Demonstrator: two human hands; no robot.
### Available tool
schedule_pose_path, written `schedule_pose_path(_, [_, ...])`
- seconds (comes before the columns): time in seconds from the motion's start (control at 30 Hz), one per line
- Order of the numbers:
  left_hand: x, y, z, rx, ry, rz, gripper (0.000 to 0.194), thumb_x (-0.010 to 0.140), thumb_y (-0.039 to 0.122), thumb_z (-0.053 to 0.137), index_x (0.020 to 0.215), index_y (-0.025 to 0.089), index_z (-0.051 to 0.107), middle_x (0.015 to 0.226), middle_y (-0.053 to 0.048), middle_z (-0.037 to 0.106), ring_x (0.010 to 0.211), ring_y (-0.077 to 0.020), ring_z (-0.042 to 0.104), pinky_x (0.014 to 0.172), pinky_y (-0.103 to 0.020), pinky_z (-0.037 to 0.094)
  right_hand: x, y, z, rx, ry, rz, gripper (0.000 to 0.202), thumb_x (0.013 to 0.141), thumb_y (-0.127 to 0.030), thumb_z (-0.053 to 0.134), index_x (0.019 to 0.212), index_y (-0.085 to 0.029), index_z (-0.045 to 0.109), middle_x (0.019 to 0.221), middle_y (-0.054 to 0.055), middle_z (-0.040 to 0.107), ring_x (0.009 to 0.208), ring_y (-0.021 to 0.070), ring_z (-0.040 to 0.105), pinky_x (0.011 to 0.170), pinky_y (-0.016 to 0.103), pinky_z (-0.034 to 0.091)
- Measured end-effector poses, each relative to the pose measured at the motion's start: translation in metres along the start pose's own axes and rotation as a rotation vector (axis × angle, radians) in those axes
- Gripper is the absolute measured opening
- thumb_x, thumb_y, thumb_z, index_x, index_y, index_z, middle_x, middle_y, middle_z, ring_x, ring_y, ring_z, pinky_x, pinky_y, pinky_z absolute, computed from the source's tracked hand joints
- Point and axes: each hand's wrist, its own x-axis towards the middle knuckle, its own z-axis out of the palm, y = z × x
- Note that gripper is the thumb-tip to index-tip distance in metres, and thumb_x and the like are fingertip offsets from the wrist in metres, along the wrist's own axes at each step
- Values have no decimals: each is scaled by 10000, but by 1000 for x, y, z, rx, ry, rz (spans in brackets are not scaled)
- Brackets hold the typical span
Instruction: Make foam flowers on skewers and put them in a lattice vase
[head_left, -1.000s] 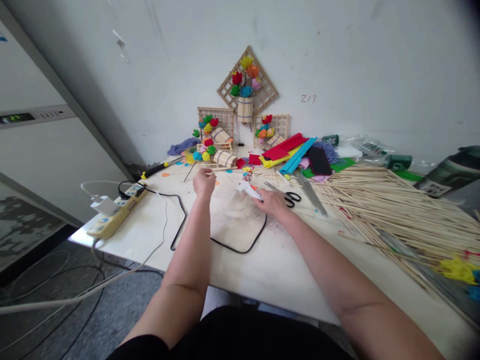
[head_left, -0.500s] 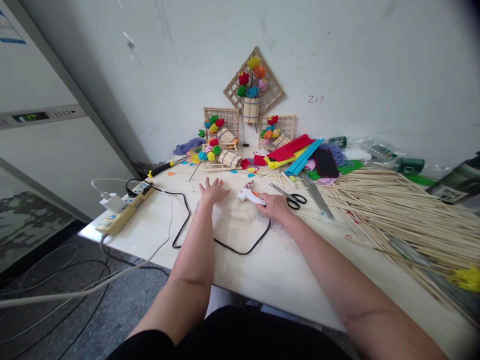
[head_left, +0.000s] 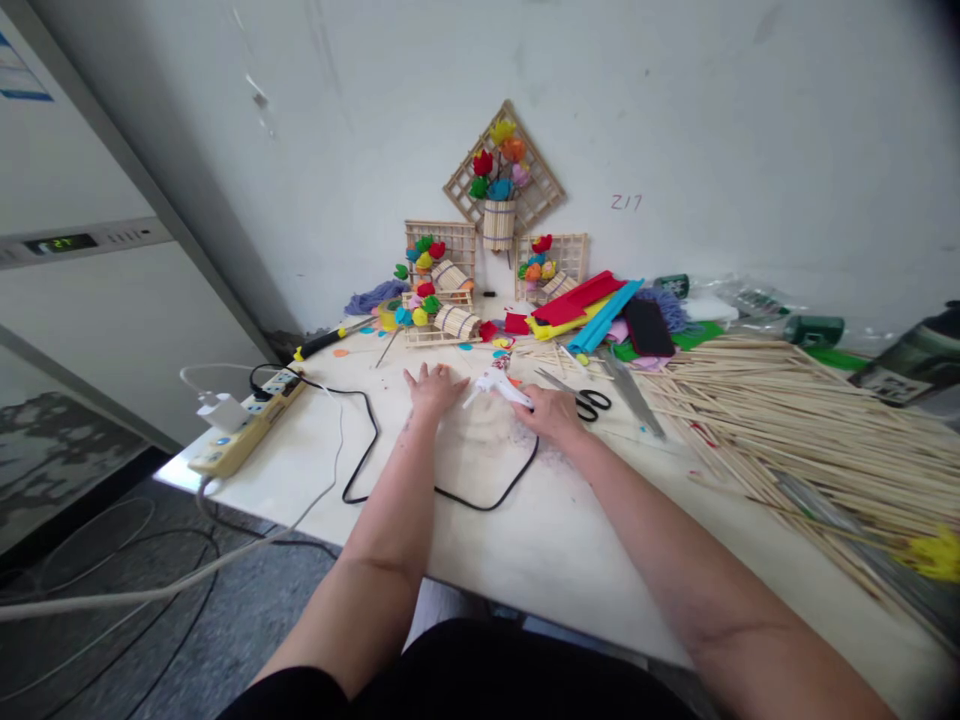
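The left hand (head_left: pixel 433 390) is laid palm down, with its fingers spread, and it holds nothing. The right hand (head_left: pixel 553 417) is closed around the handle of a white glue gun (head_left: pixel 495 384), which is over the middle of the table (head_left: pixel 525 550), between the two hands. A black cord (head_left: pixel 480 507) makes a bend in front of the person and passes under the left forearm. Black-handled scissors (head_left: pixel 594 404) lie just beside the right hand. Farther to the right, many thin wooden sticks (head_left: pixel 810 410) are spread. Behind the left hand is a small lattice panel (head_left: pixel 454 325) bearing colourful flowers.
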Motion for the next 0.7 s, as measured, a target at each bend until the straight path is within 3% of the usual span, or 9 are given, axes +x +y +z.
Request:
schedule_pose_path(0.1, [0,2,-2,33,146,-15,383,830,402,398,1072,201,617,1064,-123,644,1216,-284,395,1060,-579,32,0,1,0,13,29,24,370,824,-435,395,1025,-210,609,815,63,699,755,229,641,608,300,382])
schedule_pose_path(0.2, [5,2,-2,16,248,-51,303,820,294,423,960,198,674,877,-115,675,1070,-255,493,1077,-502,93,0,1,2,20,56,31,367,822,-428,398,1033,-213,609,813,59,699,752,227,641,599,301,377])
schedule_pose_path(0.33, [14,-2,5,-77,311,-121,306,818,307,442,1007,220,665,994,-94,660,1083,-258,461,1049,-459,188,2,3,5,16,58,42,372,823,-429,399,1029,-204,612,810,64,700,758,225,642,600,300,374])
schedule_pose_path(0.47, [20,-7,12,-129,301,-235,317,800,352,473,1024,215,649,1148,-106,583,1103,-282,433,971,-449,286,2,3,6,10,48,46,379,826,-436,407,1055,-202,598,838,63,700,775,228,642,610,305,379])
schedule_pose_path(0.7, [28,-12,12,-252,243,-334,298,715,397,576,930,206,651,1121,-108,575,1099,-289,441,938,-394,310,0,5,8,14,59,41,376,830,-428,407,1046,-188,600,823,63,698,767,217,638,610,300,376])
